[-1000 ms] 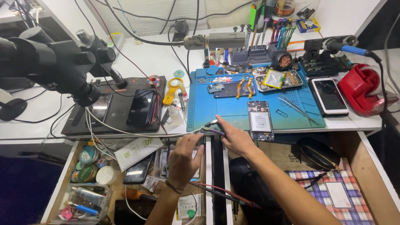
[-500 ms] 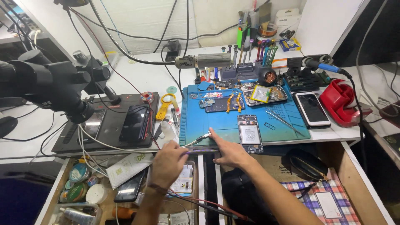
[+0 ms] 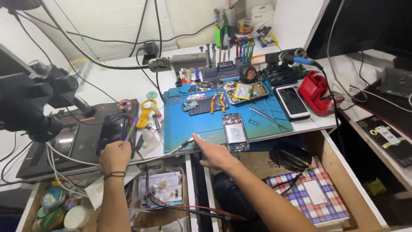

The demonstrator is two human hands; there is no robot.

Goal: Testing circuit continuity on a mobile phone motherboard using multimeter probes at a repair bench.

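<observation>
Reaching forward, right hand [image 3: 216, 155] fingers touch the blue mat [image 3: 201, 124].

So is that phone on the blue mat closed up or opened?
Opened. The phone lies flat on the blue mat, back cover off, battery and insides showing.

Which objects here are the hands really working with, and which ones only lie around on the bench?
In hand or touched:
- right hand, its forefinger on the thin white cable with metal tip
- blue rubber work mat under that cable tip
- left hand beside the black phone on the dark pad

Lying about:
- opened phone, back removed
- intact black smartphone
- metal tweezers
- red tape dispenser
- plaid pouch
</observation>
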